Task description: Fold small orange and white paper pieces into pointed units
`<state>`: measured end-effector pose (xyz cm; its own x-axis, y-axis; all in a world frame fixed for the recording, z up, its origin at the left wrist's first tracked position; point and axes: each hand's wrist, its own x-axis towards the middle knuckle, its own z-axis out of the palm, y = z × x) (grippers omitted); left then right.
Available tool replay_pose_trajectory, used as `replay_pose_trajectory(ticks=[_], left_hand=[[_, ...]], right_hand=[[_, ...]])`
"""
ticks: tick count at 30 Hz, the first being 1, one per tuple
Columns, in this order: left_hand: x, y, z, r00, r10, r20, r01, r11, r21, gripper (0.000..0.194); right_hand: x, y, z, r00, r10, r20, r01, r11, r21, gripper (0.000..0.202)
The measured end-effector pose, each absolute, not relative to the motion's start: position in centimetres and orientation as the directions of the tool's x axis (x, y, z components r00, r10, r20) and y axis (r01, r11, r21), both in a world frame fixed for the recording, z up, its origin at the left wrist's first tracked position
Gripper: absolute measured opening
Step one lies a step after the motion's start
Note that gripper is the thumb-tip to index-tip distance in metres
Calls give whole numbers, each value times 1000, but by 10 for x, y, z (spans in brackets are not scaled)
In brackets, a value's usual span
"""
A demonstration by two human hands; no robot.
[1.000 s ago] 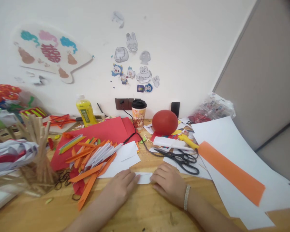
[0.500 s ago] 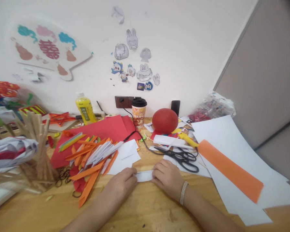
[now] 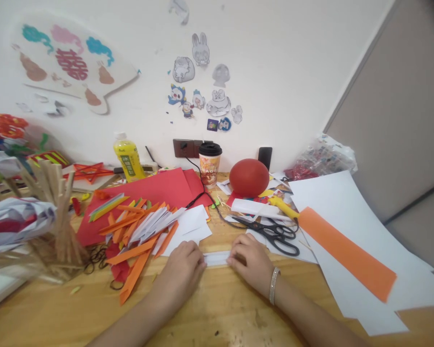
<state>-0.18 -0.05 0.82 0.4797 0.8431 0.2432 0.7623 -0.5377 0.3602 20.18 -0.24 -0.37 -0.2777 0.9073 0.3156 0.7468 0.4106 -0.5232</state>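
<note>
A narrow folded strip of white paper (image 3: 217, 259) lies low over the wooden table, stretched between my two hands. Its left end is pinched by my left hand (image 3: 185, 262), fingers curled and closed. At the other end my right hand (image 3: 250, 259), with a silvery bracelet at the wrist, grips the paper between thumb and fingers. Just beyond my left hand are white paper sheets (image 3: 190, 229) and a heap of folded orange and white paper strips (image 3: 144, 236). Black-handled scissors (image 3: 275, 233) lie behind my right hand.
A red balloon (image 3: 249, 177), a lidded paper cup (image 3: 210, 166) and a yellow drink bottle (image 3: 129, 159) stand toward the wall. Wooden sticks (image 3: 61, 217) crowd the left. Large white sheets (image 3: 350, 226) with an orange strip (image 3: 347, 253) cover the right. A black cable (image 3: 217, 207) crosses the middle.
The white strip looks narrower, with its fold line now showing along it. Both hands remain at its ends, their fingers slightly shifted. The whole view has moved slightly.
</note>
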Motion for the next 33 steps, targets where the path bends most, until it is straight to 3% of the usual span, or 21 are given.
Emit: replay_pose_trajectory(ticks=[10,16,22,28,33], left_hand=[[-1,1,5,445,864,233,774,-503,386,22],[1,0,7,417,881,223,806,-472,357,24],[6,-1,7,401,887,230,860,-451,240,14],[3,-4,12,653,694,301,727,-686,5,19],[-9,-2,7,666,707,241,737,-673,-63,18]], right_hand=[[200,0,-3,-332,890,313,778,446,-442,14],[197,0,-7,-273,908,317,831,389,-397,15],[194,-2,-8,-182,942,282,852,294,-432,15],[197,-1,-11,-93,962,257,850,211,-482,14],[197,0,-12,-90,965,248,837,208,-506,13]])
